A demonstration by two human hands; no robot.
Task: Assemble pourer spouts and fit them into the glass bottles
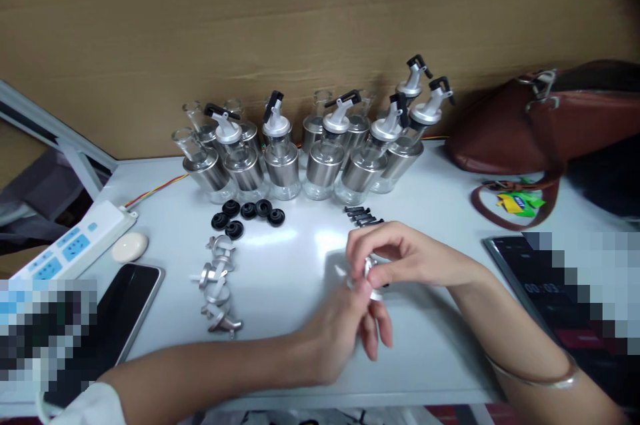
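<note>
— What have the hands got hold of?

— Both are closed on one small silver pourer spout (369, 276) just above the desk (300, 258). The left hand (345, 325) pinches it from below with thumb and forefinger, the other fingers hanging loose; the right hand (400, 255) curls over the top, fingertips shut on the upper end. Whether a black part sits between the fingers I cannot tell, they cover it.

— And the other pieces?

— Just beyond the right hand lie the black stoppers (363, 216). Well to the left of the left hand sits a line of bare metal spouts (217, 288), and beyond those a cluster of black rubber washers (247, 213). Farther back, against the cardboard wall, stand the glass oil bottles (305, 158), some already capped with pourers.

— How should this step be handled?

— By my judgement, the left hand should keep the spout steady and low over the desk, so a dropped piece does not roll far. The right should press or turn squarely, not at a slant, since the part is small and slippery. A phone (127, 308) and a power strip (75, 245) lie far left, a brown bag (525, 128) far right.
</note>
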